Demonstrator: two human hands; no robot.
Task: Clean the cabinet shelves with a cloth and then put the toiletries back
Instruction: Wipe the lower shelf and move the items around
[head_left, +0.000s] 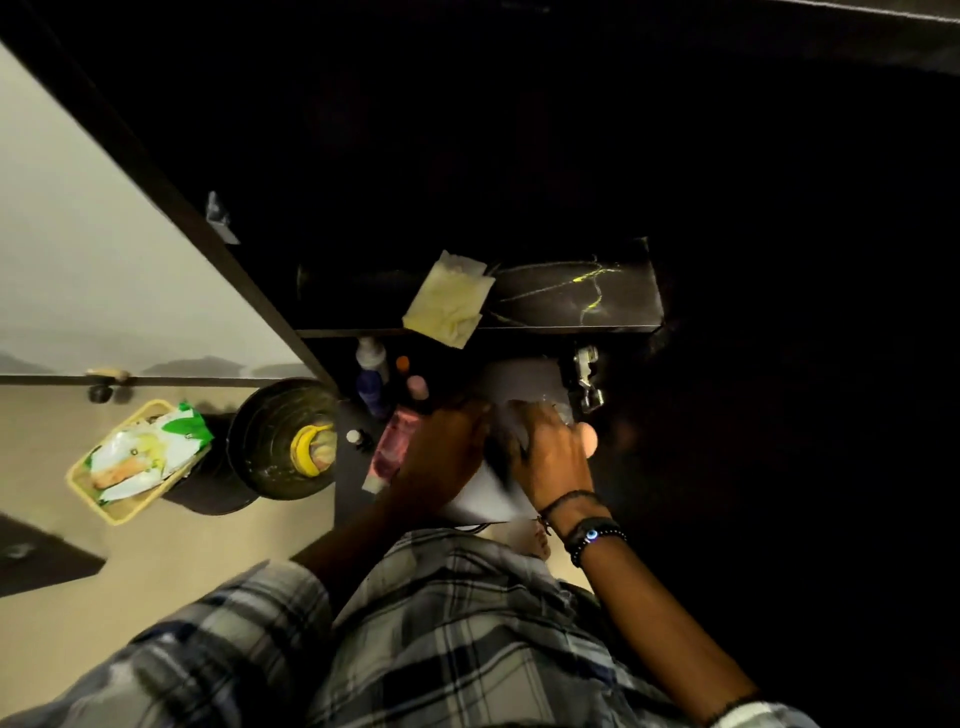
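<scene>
**Cloth.** The yellow cloth lies flat and unattended on the front edge of the upper shelf, left of its middle, with one corner hanging over the edge. Neither hand touches it. Yellowish streaks show on the shelf surface to its right.

**Hands.** Both are at the lower shelf, on a white pack that is blurred; whether it is a box or a soft packet cannot be told. The right hand lies over the top of the pack, fingers spread across it and thumb out at its right side, grasping it. The left hand is against the pack's left edge; its fingers are hidden, so its grip cannot be told.

**Toiletries.** A white-capped bottle, a blue bottle and a pink-capped bottle stand toward the left end of the lower shelf. A pink tube lies near its front edge, just beside the left hand.

**Handling, assessed.** The cloth looks thin, soft and light; it should be bunched from the overhanging corner. The pack appears light but broad, so two hands on opposite edges suit it. The bottles are probably smooth plastic and tip easily, and are best taken round the body.

**Surroundings.** A metal hinge sits at the right end. Left of the cabinet stand a bin holding a banana peel and a yellow basket of packets.
</scene>
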